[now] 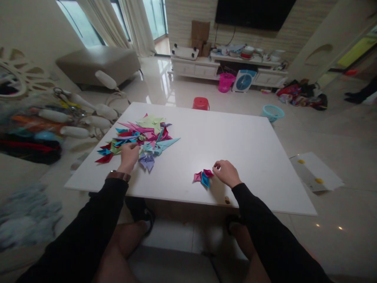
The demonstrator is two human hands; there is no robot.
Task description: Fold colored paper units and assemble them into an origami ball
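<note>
A pile of folded paper origami point(153, 135) in pink, red, blue, green and purple lies on the left part of the white table point(229, 137). My left hand point(129, 155) reaches into the near edge of this pile with its fingers closed; what they hold, if anything, is hidden. Closer to the front edge, three small origami pieces lie together: a pink one point(197, 177), a magenta one point(208, 173) and a blue one point(205, 180). Right beside the magenta piece, my right hand point(226, 173) has its fingertips pinched at its tip; whether they grip it is unclear.
A small brown object point(227, 200) sits near the table's front edge. Beyond the table stand a red bucket point(200, 103) and a blue basket point(273, 113). A lamp with white shades point(98, 122) is close to the left edge. A white board point(316, 171) lies on the floor at right.
</note>
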